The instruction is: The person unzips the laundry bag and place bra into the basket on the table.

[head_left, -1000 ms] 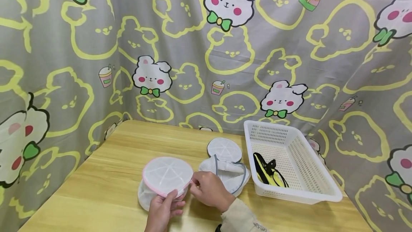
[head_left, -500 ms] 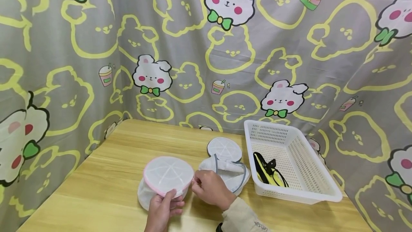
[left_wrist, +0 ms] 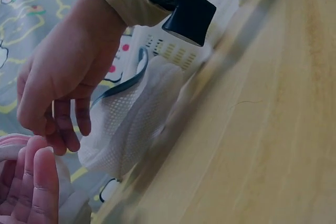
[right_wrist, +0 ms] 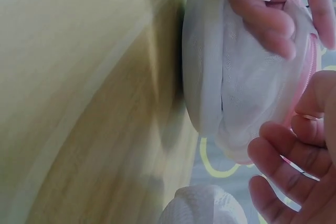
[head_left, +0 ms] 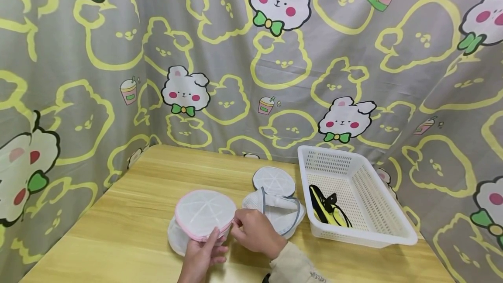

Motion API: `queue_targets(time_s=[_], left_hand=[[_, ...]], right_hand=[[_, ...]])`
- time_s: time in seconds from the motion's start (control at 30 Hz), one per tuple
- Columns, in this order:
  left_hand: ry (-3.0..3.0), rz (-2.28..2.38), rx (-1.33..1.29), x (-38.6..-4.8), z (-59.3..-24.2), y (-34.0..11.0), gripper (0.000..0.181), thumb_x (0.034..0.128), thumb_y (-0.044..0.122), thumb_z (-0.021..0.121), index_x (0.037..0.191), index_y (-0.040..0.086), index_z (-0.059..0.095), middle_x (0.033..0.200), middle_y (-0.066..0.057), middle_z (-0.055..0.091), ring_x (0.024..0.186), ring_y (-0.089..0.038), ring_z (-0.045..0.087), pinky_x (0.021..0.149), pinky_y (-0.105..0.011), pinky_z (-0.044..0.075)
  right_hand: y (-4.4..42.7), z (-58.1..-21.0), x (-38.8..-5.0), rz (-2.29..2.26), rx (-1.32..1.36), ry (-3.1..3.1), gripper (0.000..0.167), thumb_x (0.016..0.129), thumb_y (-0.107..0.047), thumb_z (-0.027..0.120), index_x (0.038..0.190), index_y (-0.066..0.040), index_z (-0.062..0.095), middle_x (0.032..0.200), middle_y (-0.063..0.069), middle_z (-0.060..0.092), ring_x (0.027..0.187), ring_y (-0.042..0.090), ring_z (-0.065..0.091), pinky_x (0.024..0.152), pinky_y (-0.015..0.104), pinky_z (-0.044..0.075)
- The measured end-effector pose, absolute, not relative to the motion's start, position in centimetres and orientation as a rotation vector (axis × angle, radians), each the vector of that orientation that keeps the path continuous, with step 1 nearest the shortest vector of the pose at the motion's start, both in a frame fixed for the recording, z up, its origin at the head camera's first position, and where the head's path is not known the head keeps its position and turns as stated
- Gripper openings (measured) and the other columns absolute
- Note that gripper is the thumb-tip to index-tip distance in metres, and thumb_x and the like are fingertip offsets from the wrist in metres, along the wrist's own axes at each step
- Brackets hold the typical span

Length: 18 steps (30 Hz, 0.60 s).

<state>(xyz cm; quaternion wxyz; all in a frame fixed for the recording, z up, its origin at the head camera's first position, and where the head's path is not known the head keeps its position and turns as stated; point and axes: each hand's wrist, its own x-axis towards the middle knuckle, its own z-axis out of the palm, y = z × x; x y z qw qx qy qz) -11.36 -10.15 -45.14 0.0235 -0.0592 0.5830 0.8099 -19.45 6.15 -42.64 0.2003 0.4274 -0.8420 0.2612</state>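
A round white mesh bag (head_left: pixel 206 213) with a pink zippered rim stands at the table's front; its zipper shows in the right wrist view on the bag's side (right_wrist: pixel 252 72). The left hand (head_left: pixel 198 257) holds the bag's near edge, thumb on the rim and fingers against the side. At the rim's right edge, the right hand (head_left: pixel 257 232) pinches with thumb and curled index finger; what lies between them is hidden. In the left wrist view the right hand (left_wrist: pixel 68 82) is beside the left hand's fingers (left_wrist: pixel 44 177).
A grey-rimmed mesh bag (head_left: pixel 284 215) lies partly behind the right hand, with a round mesh piece (head_left: pixel 274 181) behind it. To the right, a white plastic basket (head_left: pixel 393 226) holds a yellow and black item (head_left: pixel 328 208). A patterned curtain surrounds the wooden table (head_left: pixel 129 213).
The left thumb has moved slightly up and right along the pink rim, and the bag's near edge has tilted a little. The right hand stays at the rim's right edge.
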Motion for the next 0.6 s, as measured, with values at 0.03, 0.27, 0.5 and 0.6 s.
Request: queue_targets(time_s=[0.03, 0.27, 0.5, 0.6], left_hand=[[1.796, 2.508, -0.170, -11.4, -45.1, -10.1, 0.044, 0.1006, 0.027, 0.054, 0.124, -0.009, 0.043, 0.094, -0.007, 0.067, 0.072, -0.012, 0.067, 0.066, -0.032, 0.059], [1.733, 2.456, -0.130, -11.2, -45.3, -10.0, 0.043, 0.1016, 0.036, 0.050, 0.117, -0.005, 0.049, 0.089, -0.005, 0.065, 0.073, -0.015, 0.067, 0.064, -0.032, 0.059], [1.774, 2.371, -0.029, -11.2, -45.3, -9.9, 0.039, 0.1028, 0.038, 0.046, 0.098, 0.001, 0.056, 0.093, -0.005, 0.061, 0.076, -0.017, 0.065, 0.066, -0.032, 0.059], [1.790, 2.371, -0.038, -11.3, -45.2, -9.8, 0.041, 0.1019, 0.038, 0.048, 0.105, -0.002, 0.056, 0.092, -0.004, 0.061, 0.077, -0.018, 0.065, 0.066, -0.034, 0.059]], right_hand=[[6.1, -42.6, -19.4, 0.732, 1.195, -2.353, 0.023, 0.072, -0.007, 0.063, 0.062, -0.020, 0.047, 0.059, -0.016, 0.037, 0.052, -0.005, 0.030, 0.043, 0.006, 0.024], [6.0, -42.2, -19.0, 0.747, 1.186, -2.352, 0.022, 0.073, -0.008, 0.063, 0.062, -0.020, 0.047, 0.059, -0.015, 0.039, 0.052, -0.005, 0.031, 0.043, 0.007, 0.025], [5.6, -42.3, -18.6, 0.765, 1.212, -2.374, 0.019, 0.075, -0.011, 0.063, 0.064, -0.020, 0.050, 0.059, -0.013, 0.045, 0.052, -0.005, 0.034, 0.045, 0.006, 0.028], [5.4, -42.2, -18.2, 0.768, 1.225, -2.368, 0.019, 0.076, -0.011, 0.062, 0.064, -0.019, 0.050, 0.059, -0.010, 0.047, 0.053, -0.005, 0.035, 0.045, 0.006, 0.029]])
